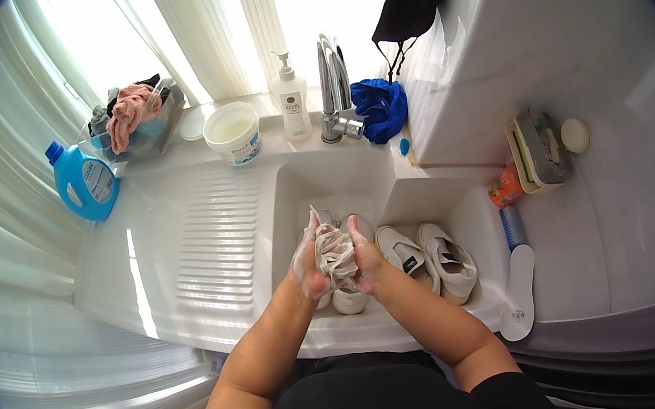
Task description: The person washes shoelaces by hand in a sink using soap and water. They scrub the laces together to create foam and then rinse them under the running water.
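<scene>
Two soapy hands hold a messy bunch of pale laces over the sink.
From far away, I see my left hand (pixel 307 264) and my right hand (pixel 367 259) facing each other, half curled, with the laces (pixel 335 253) caught between them. White suds cover the left one. The bunch is above the deep part of the white sink (pixel 331 172), and under it are some white shoes (pixel 349 301), mostly hidden by my hands. Just to the right, two more white shoes (pixel 451 264) sit side by side. The bumpy washboard (pixel 220 245) is on the left, and the shiny tap (pixel 330 124) stands at the back, near a white pump bottle (pixel 294 109).
</scene>
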`<state>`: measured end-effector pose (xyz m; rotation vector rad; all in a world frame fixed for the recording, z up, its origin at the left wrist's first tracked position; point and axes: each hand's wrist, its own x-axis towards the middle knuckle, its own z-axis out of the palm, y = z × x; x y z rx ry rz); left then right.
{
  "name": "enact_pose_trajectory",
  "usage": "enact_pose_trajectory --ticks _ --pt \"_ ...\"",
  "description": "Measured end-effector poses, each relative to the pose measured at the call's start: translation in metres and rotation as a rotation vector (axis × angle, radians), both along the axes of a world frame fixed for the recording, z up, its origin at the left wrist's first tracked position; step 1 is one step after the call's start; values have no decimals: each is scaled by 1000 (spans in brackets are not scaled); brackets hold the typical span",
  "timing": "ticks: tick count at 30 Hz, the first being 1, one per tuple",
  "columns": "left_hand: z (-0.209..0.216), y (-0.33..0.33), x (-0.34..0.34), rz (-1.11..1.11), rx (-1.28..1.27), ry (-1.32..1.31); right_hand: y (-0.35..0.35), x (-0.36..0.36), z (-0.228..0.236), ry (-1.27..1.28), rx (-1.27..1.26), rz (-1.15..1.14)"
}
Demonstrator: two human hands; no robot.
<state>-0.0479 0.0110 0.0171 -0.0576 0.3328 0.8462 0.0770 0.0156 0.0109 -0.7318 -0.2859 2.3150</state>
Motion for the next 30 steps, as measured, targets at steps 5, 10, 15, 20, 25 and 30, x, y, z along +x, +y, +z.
enact_pose_trajectory --ticks 5,10,15,20,25,30 --pt "4 -3 7 153 -50 337 -1 -6 -2 -871 802 -432" --pt "10 -9 0 167 107 505 -25 -16 31 -1129 1479 -469" --pt "35 -19 18 341 196 800 -10 -15 32 -1112 993 -669" --pt "-44 1 9 533 347 1070 -29 -26 33 -1055 1245 -714" --pt "26 -26 52 459 109 820 -3 -15 17 -1261 1139 -705" --pt "-55 -14 21 628 502 945 -38 -31 38 -1032 1537 -676"
